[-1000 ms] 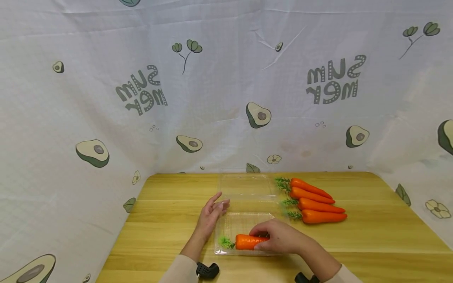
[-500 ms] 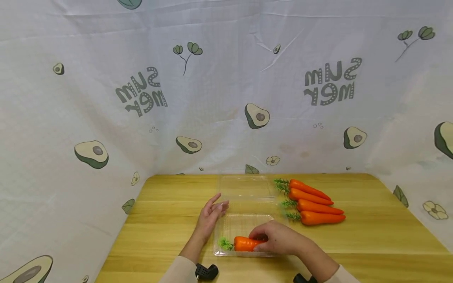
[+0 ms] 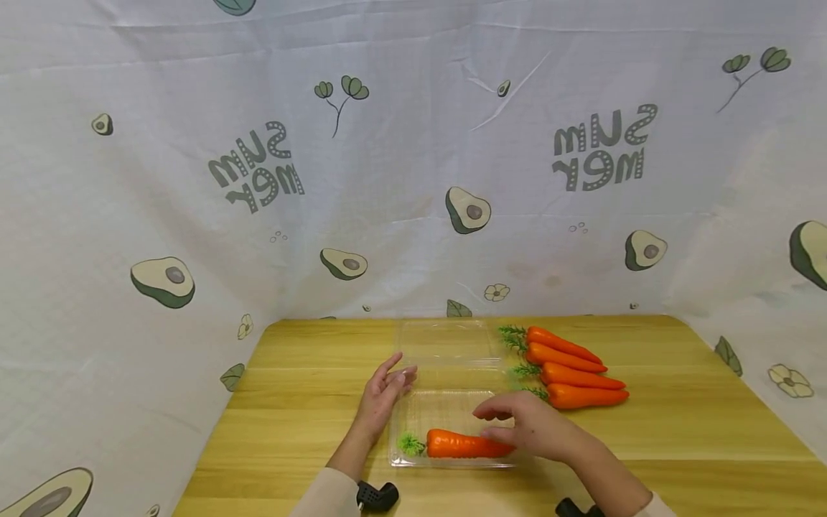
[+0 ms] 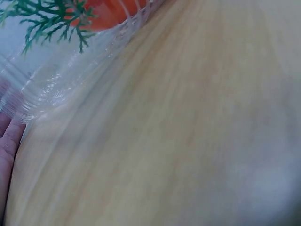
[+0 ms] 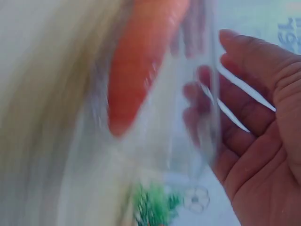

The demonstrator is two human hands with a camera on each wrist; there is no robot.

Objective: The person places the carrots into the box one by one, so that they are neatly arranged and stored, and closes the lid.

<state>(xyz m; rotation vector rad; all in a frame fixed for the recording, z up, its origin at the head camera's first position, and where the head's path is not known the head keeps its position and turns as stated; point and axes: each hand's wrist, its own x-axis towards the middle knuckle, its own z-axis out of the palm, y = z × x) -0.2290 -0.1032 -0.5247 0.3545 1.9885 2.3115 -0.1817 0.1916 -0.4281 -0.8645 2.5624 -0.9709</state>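
Observation:
A clear plastic clamshell box (image 3: 446, 409) lies with its lid (image 3: 446, 339) folded back. An orange carrot (image 3: 459, 444) with green leaves rests along the box's near side, leaves to the left. My right hand (image 3: 533, 425) is over the box's right end, thumb and fingers spread and apart from the carrot. In the right wrist view, nothing sits between those fingers, and the carrot's tip shows through clear plastic. My left hand (image 3: 377, 401) is at the box's left side; the left wrist view has its fingers (image 4: 10, 141) right at the plastic wall.
Several more carrots (image 3: 584, 397) lie side by side on the wooden table (image 3: 310, 402), right of the lid, leaves toward it. A white cloth (image 3: 400, 158) printed with avocados hangs behind the table and along its sides.
My right hand has let go of the carrot and drawn up and right, uncovering its tip end. The carrot stays in the box; the left hand has kept its place.

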